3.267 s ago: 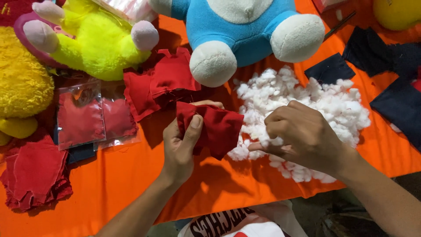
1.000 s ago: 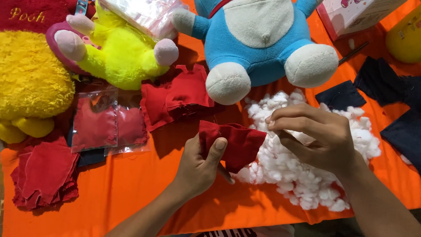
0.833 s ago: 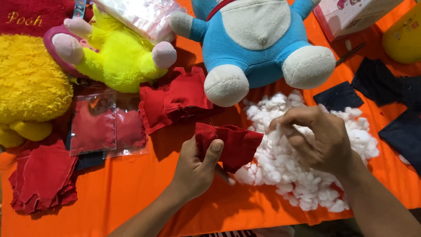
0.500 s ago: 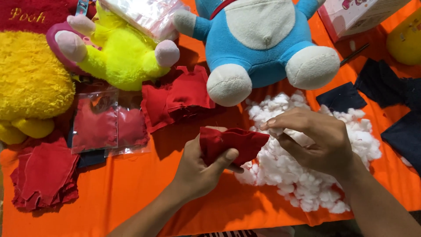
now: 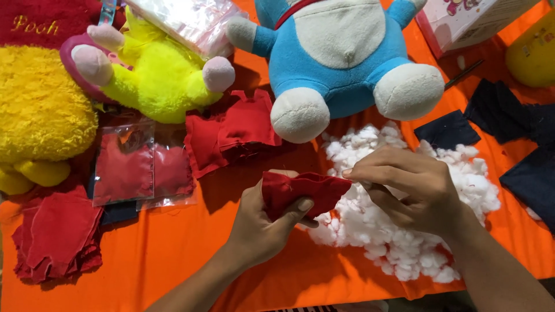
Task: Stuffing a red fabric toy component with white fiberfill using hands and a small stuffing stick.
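The left hand holds a small red pouch above the orange tabletop, its grip closed on the cloth with the thumb pressed across the front and the fingers behind. The pouch lies near the middle of the view, its right tip touching the white stuffing heaped just beside it. The right hand rests over the stuffing, its fingertips meeting the pouch's right end; its grip is narrow and pinched, though whether a tuft sits between the fingers cannot be told from here.

Behind the pouch lies a loose stack of red cloth pieces. To their left, a clear bag holds more red pieces, and another red pile sits at the tabletop's left edge. Plush toys line the far side: a blue-and-white one, its feet just beyond the stuffing, a yellow-green one with pink paws, and a large yellow one in a red top. Dark navy cloth pieces lie to the right, well apart from the left hand.
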